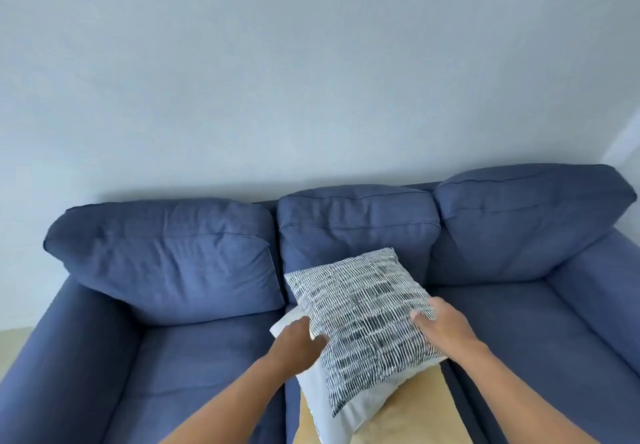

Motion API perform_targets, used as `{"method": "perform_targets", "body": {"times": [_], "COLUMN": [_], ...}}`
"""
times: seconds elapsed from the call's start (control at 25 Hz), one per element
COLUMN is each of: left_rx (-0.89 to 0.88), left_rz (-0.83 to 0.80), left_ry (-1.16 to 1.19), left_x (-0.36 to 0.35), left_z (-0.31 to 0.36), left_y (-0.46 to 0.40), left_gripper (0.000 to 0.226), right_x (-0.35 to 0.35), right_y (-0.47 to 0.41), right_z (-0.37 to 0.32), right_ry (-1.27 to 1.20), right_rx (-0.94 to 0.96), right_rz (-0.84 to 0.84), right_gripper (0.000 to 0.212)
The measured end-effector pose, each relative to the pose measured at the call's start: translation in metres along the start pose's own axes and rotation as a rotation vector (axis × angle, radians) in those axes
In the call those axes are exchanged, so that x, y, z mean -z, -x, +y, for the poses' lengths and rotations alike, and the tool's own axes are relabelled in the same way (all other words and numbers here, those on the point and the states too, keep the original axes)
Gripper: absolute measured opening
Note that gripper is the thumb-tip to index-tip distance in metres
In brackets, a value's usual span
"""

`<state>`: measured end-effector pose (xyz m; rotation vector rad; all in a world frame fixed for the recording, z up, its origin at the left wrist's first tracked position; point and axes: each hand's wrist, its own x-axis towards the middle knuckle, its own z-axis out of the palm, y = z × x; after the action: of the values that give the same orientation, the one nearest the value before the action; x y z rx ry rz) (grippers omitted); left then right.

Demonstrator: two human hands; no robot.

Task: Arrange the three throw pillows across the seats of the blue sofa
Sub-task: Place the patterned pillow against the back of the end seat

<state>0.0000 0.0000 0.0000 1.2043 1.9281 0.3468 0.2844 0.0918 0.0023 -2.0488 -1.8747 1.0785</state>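
A black-and-white patterned pillow (360,315) lies tilted on the middle seat of the blue sofa (166,263), on top of a plain white pillow (349,405). Under both lies a tan pillow (415,419), partly hidden. My left hand (298,343) grips the patterned pillow's left edge. My right hand (440,325) holds its right edge, fingers on top. All three pillows are stacked on the middle seat.
The left seat (194,367) and right seat (519,332) of the sofa are bare cushions. Three blue back cushions line the rear. A pale wall (311,79) stands behind the sofa. A strip of light floor (10,346) shows at the far left.
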Motion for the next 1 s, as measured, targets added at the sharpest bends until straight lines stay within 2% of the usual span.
{"method": "perform_targets", "body": {"times": [0.08, 0.2, 0.28, 0.4, 0.48, 0.52, 0.64, 0.68, 0.76, 0.84, 0.92, 1.0], "left_rx": [0.087, 0.25, 0.337, 0.338, 0.339, 0.328, 0.363, 0.378, 0.4, 0.414, 0.382, 0.325], "left_rz": [-0.043, -0.099, -0.125, -0.129, -0.129, -0.12, -0.065, -0.072, -0.121, -0.199, -0.266, -0.252], "left_ry": [0.115, 0.323, 0.439, 0.489, 0.51, 0.49, 0.328, 0.337, 0.47, 0.663, 0.781, 0.862], "left_x": [-0.014, -0.038, -0.051, -0.064, -0.067, -0.07, -0.076, -0.076, -0.074, -0.072, -0.066, -0.061], "left_z": [0.009, 0.013, 0.017, 0.017, 0.019, 0.016, 0.001, -0.006, -0.019, -0.022, -0.019, -0.018], "left_y": [-0.011, -0.021, -0.023, -0.024, -0.025, -0.027, -0.036, -0.039, -0.048, -0.05, -0.049, -0.05], "left_gripper": [0.018, 0.033, 0.031, 0.026, 0.023, 0.024, 0.052, 0.055, 0.047, 0.041, 0.028, 0.027], "right_x": [0.004, 0.001, -0.004, -0.02, -0.034, -0.041, -0.052, -0.051, -0.048, -0.043, -0.042, -0.048], "right_y": [-0.015, -0.033, -0.039, -0.046, -0.047, -0.048, -0.062, -0.066, -0.069, -0.059, -0.052, -0.048], "right_z": [0.015, 0.037, 0.044, 0.043, 0.035, 0.031, 0.036, 0.041, 0.051, 0.05, 0.039, 0.028], "right_ry": [-0.059, -0.16, -0.29, -0.431, -0.369, -0.289, 0.028, 0.104, 0.056, -0.159, -0.322, -0.391], "right_rx": [-0.084, -0.197, -0.249, -0.271, -0.274, -0.256, -0.214, -0.224, -0.31, -0.404, -0.432, -0.386], "right_rz": [0.026, -0.046, -0.101, -0.201, -0.26, -0.244, -0.046, -0.001, 0.033, 0.0, -0.095, -0.117], "right_gripper": [0.052, 0.05, 0.056, 0.064, 0.076, 0.079, 0.081, 0.083, 0.096, 0.108, 0.1, 0.074]}}
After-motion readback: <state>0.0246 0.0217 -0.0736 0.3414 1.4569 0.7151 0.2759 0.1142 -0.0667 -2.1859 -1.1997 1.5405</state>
